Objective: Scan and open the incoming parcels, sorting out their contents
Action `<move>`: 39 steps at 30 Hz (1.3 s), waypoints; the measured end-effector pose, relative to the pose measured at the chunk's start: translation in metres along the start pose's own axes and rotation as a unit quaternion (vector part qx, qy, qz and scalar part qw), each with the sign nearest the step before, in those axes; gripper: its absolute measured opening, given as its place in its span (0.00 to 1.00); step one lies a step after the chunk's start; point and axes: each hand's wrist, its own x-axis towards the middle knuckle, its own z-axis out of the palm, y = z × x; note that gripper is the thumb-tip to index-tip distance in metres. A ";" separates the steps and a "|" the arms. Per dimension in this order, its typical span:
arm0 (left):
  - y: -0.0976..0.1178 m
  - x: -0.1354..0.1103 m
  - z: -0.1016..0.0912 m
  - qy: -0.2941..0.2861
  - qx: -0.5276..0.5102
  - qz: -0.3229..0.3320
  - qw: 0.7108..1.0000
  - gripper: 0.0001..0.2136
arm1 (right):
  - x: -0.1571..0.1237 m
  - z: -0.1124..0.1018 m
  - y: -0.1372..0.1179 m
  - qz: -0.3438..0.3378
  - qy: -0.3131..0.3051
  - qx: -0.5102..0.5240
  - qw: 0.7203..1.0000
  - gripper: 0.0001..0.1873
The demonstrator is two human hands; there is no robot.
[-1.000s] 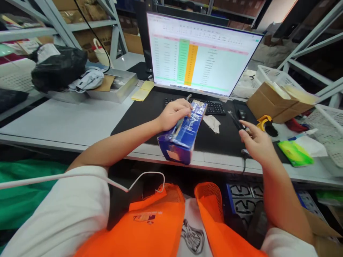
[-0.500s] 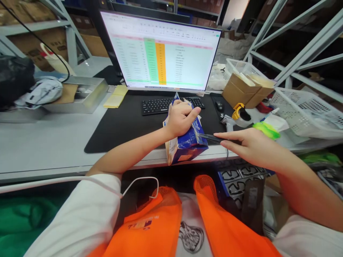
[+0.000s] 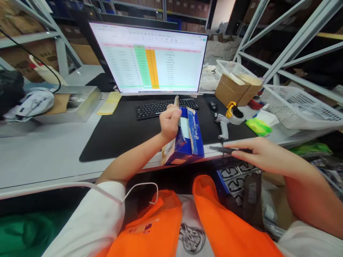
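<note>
A blue box (image 3: 190, 137) with clear tape and white patches stands tilted at the desk's front edge, partly over it. My left hand (image 3: 170, 123) is closed in a fist at the box's upper left side, gripping its flap; a pale edge sticks up above the fist. To the right of the box, my right hand (image 3: 252, 151) pinches a slim black pointed tool (image 3: 222, 149) between thumb and fingers. The tool's tip points left and is apart from the box. Its exact kind is unclear.
Behind the box lie a keyboard (image 3: 152, 110) and a monitor (image 3: 171, 64). A barcode scanner (image 3: 223, 126), a tape dispenser (image 3: 234, 113), a green packet (image 3: 258, 126) and a white basket (image 3: 302, 110) are at the right. Yellow paper (image 3: 109, 103) lies left.
The black tool has moved off the box's tape, down and to the right. My left hand has shifted to the box's left side, and more of the top shows, with the tape strip parted.
</note>
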 end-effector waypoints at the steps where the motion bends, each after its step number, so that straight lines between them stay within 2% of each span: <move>1: -0.004 -0.002 -0.005 0.025 -0.030 -0.006 0.999 0.31 | 0.008 0.007 0.016 0.044 0.022 -0.016 0.999 0.22; 3: -0.011 -0.005 -0.017 0.046 -0.065 -0.029 0.996 0.29 | 0.036 0.026 0.042 0.133 0.077 -0.059 0.986 0.24; 4: -0.014 -0.008 -0.024 0.037 -0.073 -0.042 0.996 0.28 | 0.054 0.037 0.051 0.169 0.092 -0.077 0.978 0.24; 6: -0.017 -0.017 -0.036 -0.018 -0.081 -0.075 0.994 0.26 | 0.091 0.057 0.058 0.206 0.096 -0.091 0.970 0.25; 7: -0.018 -0.022 -0.041 -0.059 -0.076 -0.094 0.991 0.26 | 0.107 0.065 0.055 0.200 0.110 -0.078 0.970 0.25; 9: -0.017 -0.030 -0.051 -0.150 -0.034 -0.126 0.980 0.23 | 0.129 0.076 0.041 0.124 0.190 -0.015 0.974 0.24; 11: -0.013 -0.031 -0.060 -0.237 0.046 -0.130 0.962 0.20 | 0.137 0.084 0.020 -0.012 0.275 0.072 0.959 0.24; 12: -0.010 -0.026 -0.064 -0.280 0.090 -0.120 0.948 0.18 | 0.138 0.088 0.008 -0.076 0.291 0.110 0.947 0.23; 14: -0.002 -0.006 -0.071 -0.369 0.165 -0.087 0.910 0.16 | 0.139 0.098 -0.016 -0.145 0.269 0.149 0.940 0.20; 16: 0.007 0.023 -0.075 -0.454 0.233 -0.066 0.858 0.16 | 0.142 0.106 -0.040 -0.151 0.235 0.157 0.947 0.18; 18: 0.016 0.054 -0.077 -0.516 0.300 -0.058 0.800 0.17 | 0.150 0.109 -0.059 -0.149 0.209 0.149 0.955 0.22; 20: 0.021 0.079 -0.074 -0.551 0.342 -0.045 0.760 0.16 | 0.161 0.107 -0.074 -0.161 0.187 0.138 0.959 0.27; 21: 0.021 0.088 -0.073 -0.559 0.343 -0.041 0.754 0.17 | 0.167 0.104 -0.079 -0.171 0.182 0.137 0.959 0.29; 23: 0.017 0.097 -0.069 -0.564 0.309 -0.063 0.763 0.27 | 0.178 0.099 -0.087 -0.194 0.189 0.144 0.952 0.30; 26: 0.003 0.097 -0.068 -0.553 0.237 -0.164 0.781 0.35 | 0.186 0.091 -0.094 -0.205 0.212 0.157 0.943 0.30; 28: -0.006 0.091 -0.070 -0.532 0.235 -0.217 0.784 0.35 | 0.184 0.085 -0.098 -0.196 0.189 0.138 0.952 0.22; 30: -0.010 0.083 -0.073 -0.519 0.292 -0.225 0.771 0.38 | 0.178 0.077 -0.100 -0.188 0.140 0.087 0.968 0.10; 31: -0.011 0.079 -0.074 -0.519 0.333 -0.216 0.757 0.41 | 0.174 0.072 -0.099 -0.184 0.118 0.056 0.974 0.07; 34: -0.009 0.067 -0.075 -0.504 0.444 -0.190 0.716 0.46 | 0.164 0.060 -0.090 -0.179 0.094 -0.007 0.979 0.11; 39: -0.011 0.062 -0.073 -0.426 0.516 -0.250 0.700 0.43 | 0.162 0.052 -0.063 -0.203 0.117 0.002 0.972 0.16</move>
